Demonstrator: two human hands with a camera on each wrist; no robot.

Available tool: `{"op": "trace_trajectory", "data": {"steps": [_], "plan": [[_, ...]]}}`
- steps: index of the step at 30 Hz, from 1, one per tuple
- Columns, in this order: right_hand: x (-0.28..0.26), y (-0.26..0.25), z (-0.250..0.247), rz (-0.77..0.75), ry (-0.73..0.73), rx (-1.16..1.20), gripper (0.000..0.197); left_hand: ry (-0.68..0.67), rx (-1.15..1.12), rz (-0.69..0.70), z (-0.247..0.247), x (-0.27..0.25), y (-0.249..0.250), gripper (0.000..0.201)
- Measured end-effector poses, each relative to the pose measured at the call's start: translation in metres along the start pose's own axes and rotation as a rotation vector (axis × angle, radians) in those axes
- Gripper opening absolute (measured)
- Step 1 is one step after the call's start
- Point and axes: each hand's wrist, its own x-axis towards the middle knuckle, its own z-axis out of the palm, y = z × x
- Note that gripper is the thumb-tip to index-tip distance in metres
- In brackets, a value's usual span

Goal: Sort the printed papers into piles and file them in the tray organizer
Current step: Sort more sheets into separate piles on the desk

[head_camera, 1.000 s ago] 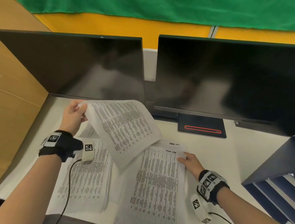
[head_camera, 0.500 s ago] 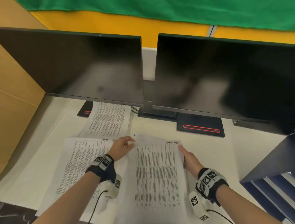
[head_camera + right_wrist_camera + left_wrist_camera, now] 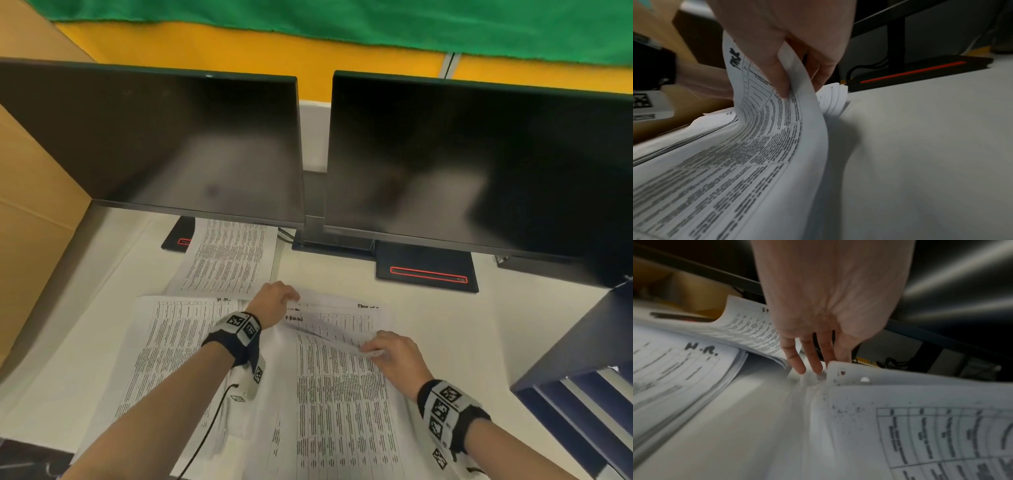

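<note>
Three lots of printed papers lie on the white desk. The middle stack (image 3: pixel 342 411) is in front of me. Its top sheet (image 3: pixel 777 129) curls upward, and my right hand (image 3: pixel 376 349) pinches its upper right part between thumb and fingers (image 3: pixel 777 78). My left hand (image 3: pixel 277 298) rests with straight fingers (image 3: pixel 795 360) on the stack's far left corner (image 3: pixel 840 374). A pile marked "H.R." (image 3: pixel 171 342) lies to the left. Another pile (image 3: pixel 233 257) lies under the left monitor. The dark blue tray organizer (image 3: pixel 582 359) stands at the right edge.
Two dark monitors (image 3: pixel 171 147) (image 3: pixel 479 171) stand across the back, and their bases with red stripes (image 3: pixel 428 270) sit on the desk. A cardboard wall (image 3: pixel 30 222) closes off the left side. Bare desk (image 3: pixel 462 325) lies between the middle stack and the organizer.
The sheet my left hand held in the air now lies on the far pile, and that hand has come down to the middle stack's corner. My right hand has lifted the top sheet.
</note>
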Motion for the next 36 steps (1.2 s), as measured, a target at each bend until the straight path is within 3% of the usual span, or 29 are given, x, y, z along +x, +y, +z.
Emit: {"op": "trace_trajectory", "data": {"steps": [5, 13, 18, 23, 27, 31, 36], "plan": [[-0.003, -0.002, 0.000, -0.058, -0.002, -0.054, 0.023, -0.128, 0.096, -0.004, -0.004, 0.006, 0.001, 0.028], [0.000, -0.007, -0.002, 0.091, 0.049, 0.031, 0.014, -0.135, 0.190, 0.045, -0.008, 0.006, 0.009, 0.021], [0.000, -0.001, -0.002, 0.183, 0.234, 0.166, 0.011, -0.091, 0.005, 0.108, -0.015, -0.004, 0.002, 0.015], [0.002, -0.002, -0.005, 0.175, 0.144, 0.277, 0.028, -0.154, -0.027, 0.140, -0.019, -0.009, 0.002, 0.015], [0.001, 0.002, -0.004, 0.190, 0.119, 0.235, 0.020, -0.093, -0.135, 0.065, -0.021, -0.002, 0.005, 0.026], [0.001, 0.006, -0.002, 0.194, 0.121, 0.240, 0.016, -0.045, 0.101, -0.037, -0.016, 0.009, 0.008, 0.031], [0.002, 0.005, -0.002, 0.206, 0.127, 0.257, 0.014, -0.016, 0.225, -0.054, -0.011, 0.011, 0.019, 0.033]]}}
